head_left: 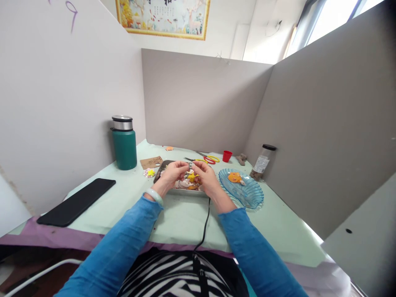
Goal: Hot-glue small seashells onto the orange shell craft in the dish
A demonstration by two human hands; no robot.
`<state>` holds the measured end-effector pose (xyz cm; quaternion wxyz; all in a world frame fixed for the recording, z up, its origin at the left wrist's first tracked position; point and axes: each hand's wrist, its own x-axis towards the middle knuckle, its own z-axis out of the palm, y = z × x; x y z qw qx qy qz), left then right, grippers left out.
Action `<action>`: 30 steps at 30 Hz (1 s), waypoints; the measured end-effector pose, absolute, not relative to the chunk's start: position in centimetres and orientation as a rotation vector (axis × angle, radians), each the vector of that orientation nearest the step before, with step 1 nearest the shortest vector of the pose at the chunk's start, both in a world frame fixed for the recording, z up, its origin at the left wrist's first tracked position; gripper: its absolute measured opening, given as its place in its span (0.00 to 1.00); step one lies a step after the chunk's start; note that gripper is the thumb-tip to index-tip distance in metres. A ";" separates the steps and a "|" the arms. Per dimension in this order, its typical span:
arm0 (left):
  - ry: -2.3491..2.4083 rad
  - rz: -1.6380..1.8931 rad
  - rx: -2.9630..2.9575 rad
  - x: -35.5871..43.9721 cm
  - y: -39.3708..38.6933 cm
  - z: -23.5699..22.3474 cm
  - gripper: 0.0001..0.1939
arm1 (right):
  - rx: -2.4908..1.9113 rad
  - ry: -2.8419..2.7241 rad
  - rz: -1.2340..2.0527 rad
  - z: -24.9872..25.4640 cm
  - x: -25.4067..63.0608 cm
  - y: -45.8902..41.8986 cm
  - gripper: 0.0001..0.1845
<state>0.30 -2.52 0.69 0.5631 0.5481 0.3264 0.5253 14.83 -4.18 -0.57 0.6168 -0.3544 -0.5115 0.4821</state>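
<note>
Over a metal tray my two hands come together, fingertips pinched close to each other. My left hand and my right hand both grip one small silvery thing, too small to name. Shells and other small pieces fill the tray beneath, among them a yellow star-shaped piece. Part of the tray is hidden behind my hands. Right of it lies a blue shell-shaped plate with an orange piece on it.
A green bottle and a black flat slab are at left. Behind the tray lie scissors, a red cup and a brown card. A jar leans by the right partition. A black cable crosses the table's front.
</note>
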 end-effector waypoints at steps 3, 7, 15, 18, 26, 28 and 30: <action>0.772 1.239 1.288 0.3 -2.6 0.8 0.14 | -0.812 -1.185 1.103 -0.6 14.8 -4.1 0.24; 0.761 1.242 1.310 0.3 -2.7 0.9 0.13 | -0.824 -1.172 1.115 -0.6 14.8 -4.2 0.25; 0.811 1.307 1.388 0.4 -2.9 0.9 0.11 | -0.852 -1.206 1.057 -0.4 14.7 -4.3 0.24; 0.824 1.311 1.396 0.4 -3.0 1.1 0.10 | -0.854 -1.248 1.007 -0.7 14.7 -4.1 0.23; 0.863 1.305 1.456 0.4 -3.3 1.5 0.09 | -0.889 -1.300 0.901 -1.0 14.6 -3.8 0.22; 0.853 1.305 1.452 0.4 -3.3 1.5 0.10 | -0.886 -1.295 0.919 -0.9 14.6 -4.0 0.22; 0.823 1.307 1.443 0.4 -3.2 1.4 0.12 | -0.877 -1.284 0.942 -0.8 14.6 -4.1 0.22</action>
